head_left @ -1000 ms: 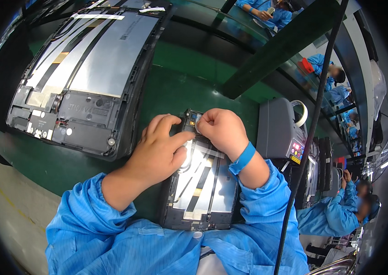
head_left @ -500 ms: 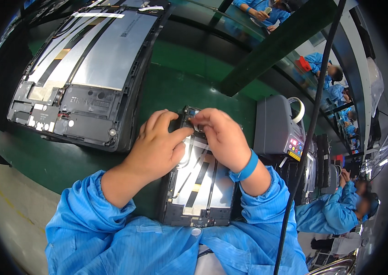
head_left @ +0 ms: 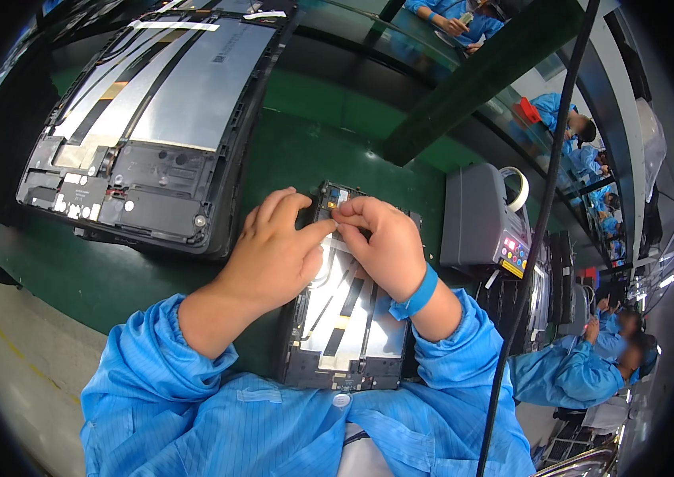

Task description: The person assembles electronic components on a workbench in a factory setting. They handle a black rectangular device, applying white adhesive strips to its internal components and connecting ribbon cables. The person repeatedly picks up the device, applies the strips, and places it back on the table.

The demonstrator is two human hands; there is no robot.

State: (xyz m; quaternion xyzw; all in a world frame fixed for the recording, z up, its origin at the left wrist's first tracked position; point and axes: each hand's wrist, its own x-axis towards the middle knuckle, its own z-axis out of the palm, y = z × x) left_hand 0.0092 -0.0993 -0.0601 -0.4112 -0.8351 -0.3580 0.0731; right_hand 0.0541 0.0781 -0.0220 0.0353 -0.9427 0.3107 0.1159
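Note:
An opened tablet [head_left: 388,318] with a silvery inside and black end strips lies in front of me, its far end under my hands. My left hand [head_left: 273,250] rests over the far left edge, fingers bent and apart, the index fingertip close to my right fingertips. My right hand [head_left: 388,246], with a blue wrist band [head_left: 416,294], pinches thumb and fingers together over the tablet's far end. Whatever lies between those fingertips is hidden. Beside them a small gold-and-blue part [head_left: 332,201] shows in the tablet's far end.
At the left a stack of similar opened tablets [head_left: 186,87] stands on the green table [head_left: 305,143]. A grey machine with lit buttons and a white tape roll [head_left: 476,219] is at the right. A black cable [head_left: 547,199] hangs across the right side. Co-workers in blue sit beyond.
My right hand has shifted slightly left and its fingers are drawn closer together, uncovering more of the tablet's far end. My left hand has hardly moved.

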